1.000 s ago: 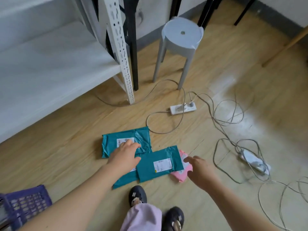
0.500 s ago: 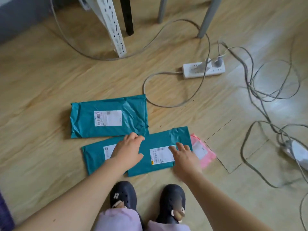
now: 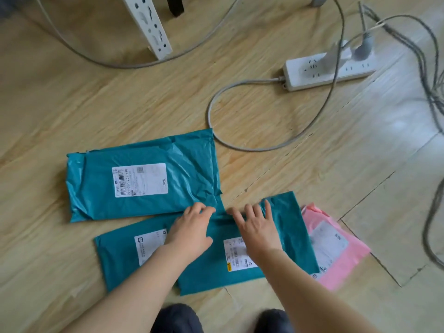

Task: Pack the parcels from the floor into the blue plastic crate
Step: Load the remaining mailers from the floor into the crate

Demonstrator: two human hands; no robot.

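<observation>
Dark shoes (image 3: pixel 177 318) are noted at the near edge. Both hands are laid on the middle teal parcel (image 3: pixel 288 251), apparently to gather it by its far edge. The right hand (image 3: pixel 258 227) is flat with fingers spread. The left hand (image 3: pixel 189 233) has its fingers bent at that edge (whether anything is pinched cannot be told). This parcel is overlapped onto a second teal parcel (image 3: pixel 117 263) at left and a pink parcel (image 3: pixel 341 248) at right, so it is judged first to lift. A larger teal parcel (image 3: pixel 144 179) is set on the floor just beyond. Farther off, a grey cable (image 3: pixel 211 109) and a power strip (image 3: pixel 329 70) are seen, but nothing is blocked by them. The blue crate is not in view.
</observation>
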